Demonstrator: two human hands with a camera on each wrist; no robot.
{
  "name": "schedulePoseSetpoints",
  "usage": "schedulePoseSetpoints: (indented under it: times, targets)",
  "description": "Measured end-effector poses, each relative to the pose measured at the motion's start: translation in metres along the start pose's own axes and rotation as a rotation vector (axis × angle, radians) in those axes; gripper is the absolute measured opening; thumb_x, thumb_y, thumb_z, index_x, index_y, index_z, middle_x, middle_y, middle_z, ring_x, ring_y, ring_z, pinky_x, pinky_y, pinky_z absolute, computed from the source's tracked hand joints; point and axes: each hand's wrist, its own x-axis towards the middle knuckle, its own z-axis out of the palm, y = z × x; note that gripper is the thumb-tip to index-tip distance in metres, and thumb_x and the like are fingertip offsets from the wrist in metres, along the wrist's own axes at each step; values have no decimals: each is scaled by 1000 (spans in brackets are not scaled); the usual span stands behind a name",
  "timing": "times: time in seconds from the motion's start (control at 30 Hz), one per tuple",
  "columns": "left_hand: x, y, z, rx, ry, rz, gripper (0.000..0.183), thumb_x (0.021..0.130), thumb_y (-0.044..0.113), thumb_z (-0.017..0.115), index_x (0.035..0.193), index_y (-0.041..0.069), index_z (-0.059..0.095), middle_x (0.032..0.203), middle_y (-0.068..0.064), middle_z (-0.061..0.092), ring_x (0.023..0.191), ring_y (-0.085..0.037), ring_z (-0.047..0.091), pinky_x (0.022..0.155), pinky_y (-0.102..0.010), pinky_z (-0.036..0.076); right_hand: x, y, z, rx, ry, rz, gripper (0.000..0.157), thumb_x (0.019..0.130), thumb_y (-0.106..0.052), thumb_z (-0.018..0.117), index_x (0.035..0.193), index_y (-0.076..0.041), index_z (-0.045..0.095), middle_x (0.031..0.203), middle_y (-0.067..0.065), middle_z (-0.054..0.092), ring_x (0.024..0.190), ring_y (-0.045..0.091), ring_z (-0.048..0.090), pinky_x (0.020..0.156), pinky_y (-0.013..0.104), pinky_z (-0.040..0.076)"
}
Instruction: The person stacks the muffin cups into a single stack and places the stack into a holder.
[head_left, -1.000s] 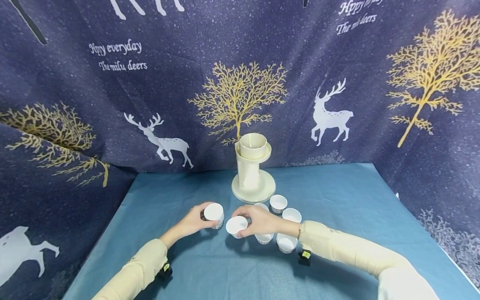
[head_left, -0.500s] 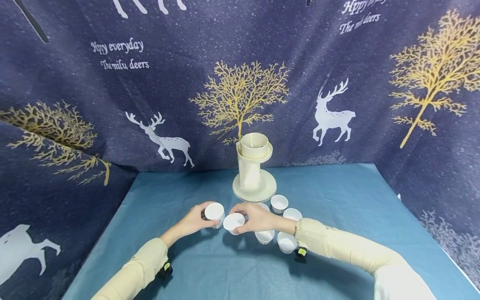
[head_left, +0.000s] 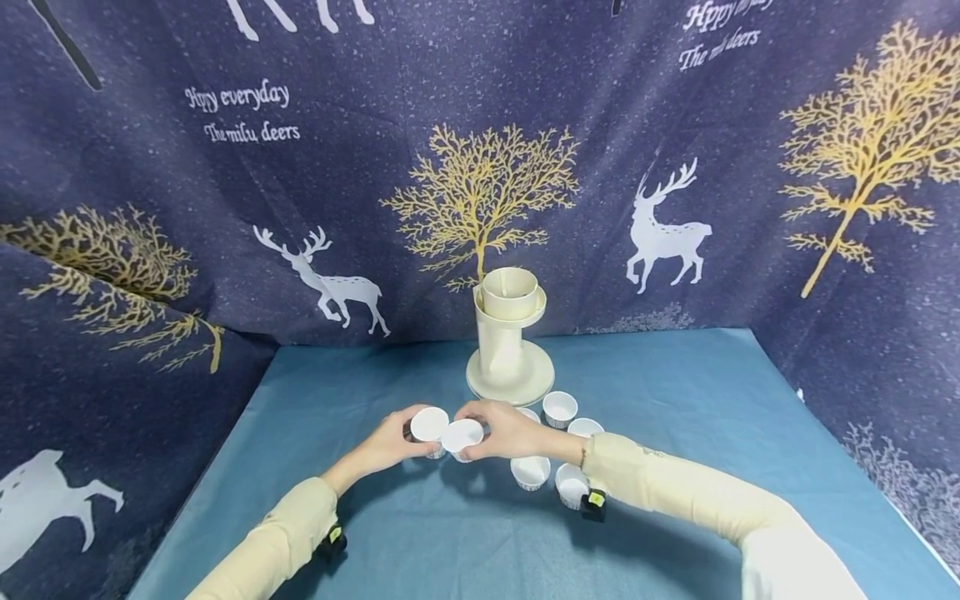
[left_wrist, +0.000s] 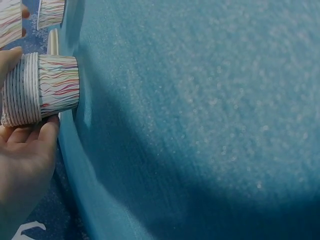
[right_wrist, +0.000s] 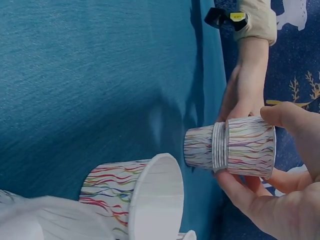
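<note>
My left hand (head_left: 388,442) grips a stack of nested white paper cups (left_wrist: 55,82) with colourful wavy stripes, thumb on one side and fingers on the other. Several rims show at the top of the stack in the left wrist view. A single striped paper cup (right_wrist: 251,146) is held by its rim area between the thumb and fingers of my right hand (head_left: 508,430). Its base is close beside the mouth of the stack in the head view, where the two overlap. Whether they touch cannot be told.
Several more paper cups stand mouth up to the right, among them a near cup (head_left: 531,472), a far cup (head_left: 559,408) and one partly under the right sleeve (head_left: 572,483). Behind them rises a cream cylindrical stand (head_left: 501,350) on a round base, on the blue tablecloth (head_left: 360,375).
My right hand has moved left and slightly away from me, bringing its cup from a gap beside the stack to overlap it in view. The left hand and stack stay nearly still.
</note>
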Motion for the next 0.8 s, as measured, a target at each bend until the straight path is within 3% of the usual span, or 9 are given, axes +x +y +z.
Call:
schedulePoseSetpoints:
  times: [0.37,0.57,0.8]
  targets:
    - [0,-3,0,-15,-7,11,55,83,17,76,131,2,53,120,-17,62,96,-11,59,80,-21,50,7,-3,0,12,18,-25,45,82,-22,75,121,-3,60,115,8,65,103,21,62,79,24,54]
    - [0,-2,-1,-9,-11,-2,56,84,19,76,132,2,53,122,-17,61,99,-17,60,80,-21,50,12,-5,0,25,34,-37,46,83,-21,73,122,-2,59,117,10,64,100,21,60,80,32,55]
    - [0,-1,-1,-64,-49,-16,57,87,17,73,136,2,49,124,-19,59,105,-25,61,76,-24,53,16,-6,1,13,36,-56,44,83,-20,73,121,-3,60,115,9,65,97,19,60,78,29,55]
